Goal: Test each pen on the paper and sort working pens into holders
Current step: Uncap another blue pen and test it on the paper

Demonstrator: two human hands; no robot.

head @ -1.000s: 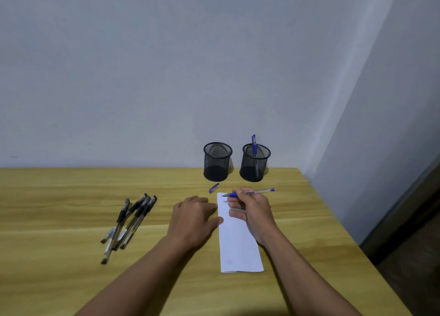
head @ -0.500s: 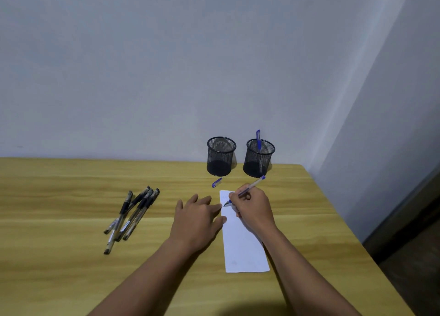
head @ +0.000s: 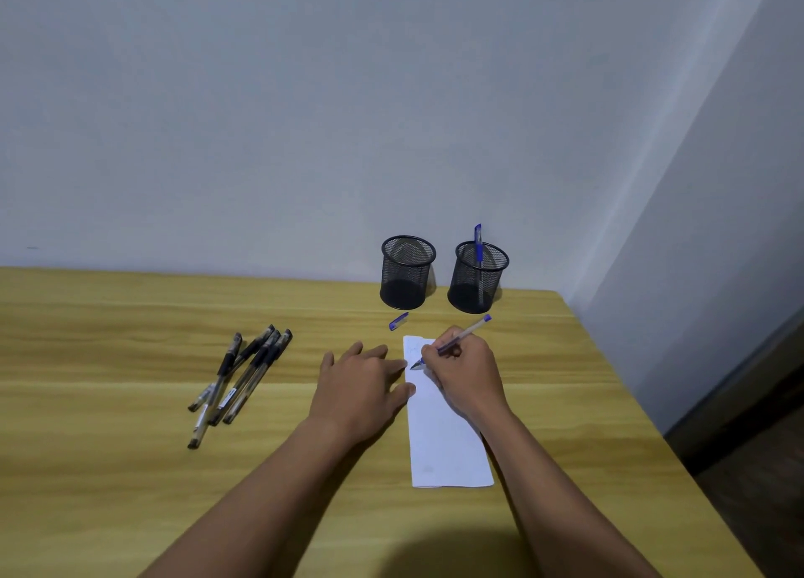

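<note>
Two black wire-mesh pen holders stand side by side near the far edge of the yellowish wood-grain table [head: 108, 468], close to the pale wall. The left holder [head: 407, 273] and the right holder [head: 477, 278] have a small gap between them, and the right one sits near the table's far right corner. One blue capped pen [head: 478, 246] stands in the right holder, poking above the rim.

Closer in, the right hand [head: 465, 371] has its fingers curled round a clear-barrelled blue pen [head: 452, 343] in a normal writing grip. The tip is down on the top end of the long white strip of paper [head: 443, 438], near its left edge. The pen's back end angles toward the right holder but stops short of it. Faint marks show at the top of the strip.

The left hand [head: 361, 381] lies flat on the wood just left of the paper. Its fingers are spread and mostly straight and hold nothing, and the thumb is on the paper's left edge. A small blue pen cap [head: 398, 321] lies on its own between the left holder and the paper's top edge, touching neither.

Way off to the left, a loose fanned bunch of black-capped pens [head: 241, 373] lies diagonally, with a good stretch of wood between it and the left hand. The table's right edge runs diagonally, not far from the right forearm.
</note>
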